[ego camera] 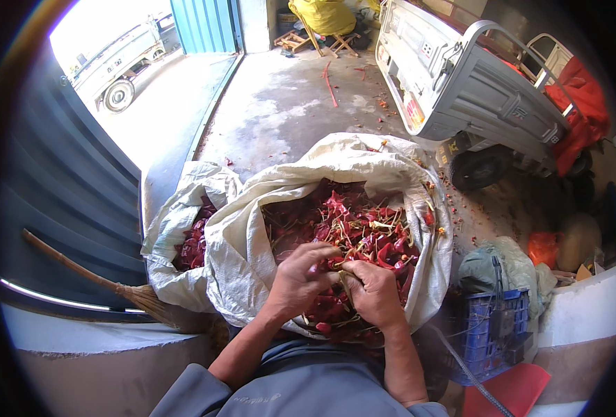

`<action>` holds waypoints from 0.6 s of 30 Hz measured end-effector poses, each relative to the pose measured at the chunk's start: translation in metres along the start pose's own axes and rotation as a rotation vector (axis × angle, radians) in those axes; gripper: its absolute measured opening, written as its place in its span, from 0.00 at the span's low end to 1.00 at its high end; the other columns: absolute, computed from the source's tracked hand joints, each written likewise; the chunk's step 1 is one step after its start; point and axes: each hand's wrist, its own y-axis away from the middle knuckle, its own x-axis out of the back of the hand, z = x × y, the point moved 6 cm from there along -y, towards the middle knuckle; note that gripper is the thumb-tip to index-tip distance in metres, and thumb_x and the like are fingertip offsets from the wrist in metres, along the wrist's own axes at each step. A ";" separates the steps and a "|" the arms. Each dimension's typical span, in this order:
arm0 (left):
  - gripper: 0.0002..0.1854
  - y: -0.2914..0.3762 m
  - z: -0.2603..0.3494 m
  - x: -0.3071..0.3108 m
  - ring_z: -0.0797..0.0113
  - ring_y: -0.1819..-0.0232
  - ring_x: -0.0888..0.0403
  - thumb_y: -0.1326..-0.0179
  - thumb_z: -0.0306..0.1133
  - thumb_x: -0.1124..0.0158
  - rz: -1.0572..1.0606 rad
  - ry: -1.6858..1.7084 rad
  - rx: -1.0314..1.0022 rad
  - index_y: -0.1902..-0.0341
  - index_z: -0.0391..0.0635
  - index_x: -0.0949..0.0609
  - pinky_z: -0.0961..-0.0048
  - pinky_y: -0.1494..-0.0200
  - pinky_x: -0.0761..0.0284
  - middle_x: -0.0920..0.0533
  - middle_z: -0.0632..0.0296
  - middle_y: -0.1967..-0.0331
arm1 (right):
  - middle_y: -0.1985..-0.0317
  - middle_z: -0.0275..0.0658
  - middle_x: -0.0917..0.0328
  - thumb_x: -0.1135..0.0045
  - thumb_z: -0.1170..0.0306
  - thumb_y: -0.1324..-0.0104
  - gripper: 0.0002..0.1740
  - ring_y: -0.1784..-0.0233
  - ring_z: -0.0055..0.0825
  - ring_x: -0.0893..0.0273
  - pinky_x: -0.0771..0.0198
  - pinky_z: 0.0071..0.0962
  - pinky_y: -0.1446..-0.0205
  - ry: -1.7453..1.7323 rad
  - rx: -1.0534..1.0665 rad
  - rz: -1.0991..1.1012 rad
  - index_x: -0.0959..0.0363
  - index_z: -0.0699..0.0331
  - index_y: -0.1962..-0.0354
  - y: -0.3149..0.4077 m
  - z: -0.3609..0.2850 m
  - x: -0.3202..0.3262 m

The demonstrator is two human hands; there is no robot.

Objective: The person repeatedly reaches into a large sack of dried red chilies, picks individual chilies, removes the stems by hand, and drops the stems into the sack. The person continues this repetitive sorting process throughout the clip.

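Note:
A large white woven sack [240, 245] stands open before me, its rim rolled down. Dried red chili peppers [339, 208] with pale stems fill it. Over the peppers, my left hand [305, 276] has its fingers bent and spread near the fingertips of the other hand. My right hand [373, 292] is closed on pale chili stems [347, 289] that stick out between its thumb and fingers. Left of the big sack leans a smaller white sack [164, 234], also holding red chili peppers [193, 242].
A straw broom [141, 299] leans at the left by a blue metal door [73, 208]. A cargo tricycle [501, 99] stands at the upper right. Near my right side are a blue plastic crate [488, 333] and a red sheet-like object [511, 391]. Bits of pepper lie on the concrete floor [282, 104].

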 end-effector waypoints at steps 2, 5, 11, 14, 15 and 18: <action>0.22 0.002 0.001 -0.001 0.65 0.54 0.14 0.41 0.30 0.25 -0.065 -0.025 0.060 0.43 0.40 0.17 0.69 0.51 0.20 0.13 0.52 0.53 | 0.71 0.45 0.19 0.38 0.75 0.32 0.07 0.70 0.31 0.18 0.24 0.30 0.63 -0.104 -0.098 0.002 0.21 0.68 0.57 0.005 0.005 -0.003; 0.19 0.005 0.014 0.009 0.58 0.60 0.14 0.44 0.29 0.25 0.024 -0.215 0.032 0.48 0.41 0.16 0.67 0.57 0.19 0.13 0.53 0.61 | 0.76 0.41 0.22 0.38 0.69 0.29 0.07 0.75 0.30 0.21 0.25 0.30 0.68 -0.144 -0.219 0.025 0.23 0.65 0.62 0.006 0.003 -0.003; 0.17 0.018 0.035 0.001 0.53 0.68 0.17 0.52 0.24 0.29 -0.037 -0.530 -0.447 0.55 0.42 0.17 0.60 0.66 0.21 0.18 0.55 0.70 | 0.75 0.44 0.21 0.39 0.62 0.29 0.13 0.71 0.47 0.19 0.26 0.42 0.70 0.095 -0.015 -0.045 0.25 0.62 0.69 0.008 0.002 -0.015; 0.18 0.019 0.041 0.002 0.53 0.67 0.17 0.52 0.22 0.30 -0.060 -0.555 -0.482 0.55 0.41 0.18 0.59 0.66 0.21 0.18 0.56 0.70 | 0.75 0.43 0.22 0.39 0.66 0.30 0.11 0.73 0.44 0.20 0.27 0.39 0.72 0.110 0.075 -0.044 0.25 0.62 0.71 0.006 -0.009 -0.009; 0.18 0.020 0.042 0.002 0.53 0.67 0.17 0.52 0.22 0.30 -0.060 -0.543 -0.488 0.54 0.42 0.18 0.59 0.66 0.21 0.18 0.56 0.70 | 0.75 0.42 0.22 0.39 0.67 0.30 0.11 0.73 0.43 0.20 0.27 0.38 0.72 0.136 0.101 -0.039 0.25 0.62 0.71 0.007 -0.012 -0.008; 0.16 0.017 0.037 0.003 0.53 0.66 0.16 0.50 0.22 0.28 -0.002 -0.493 -0.356 0.55 0.42 0.17 0.61 0.66 0.21 0.17 0.55 0.68 | 0.78 0.38 0.24 0.39 0.67 0.29 0.13 0.77 0.32 0.21 0.29 0.34 0.77 0.328 0.232 0.024 0.26 0.64 0.72 0.005 -0.027 -0.010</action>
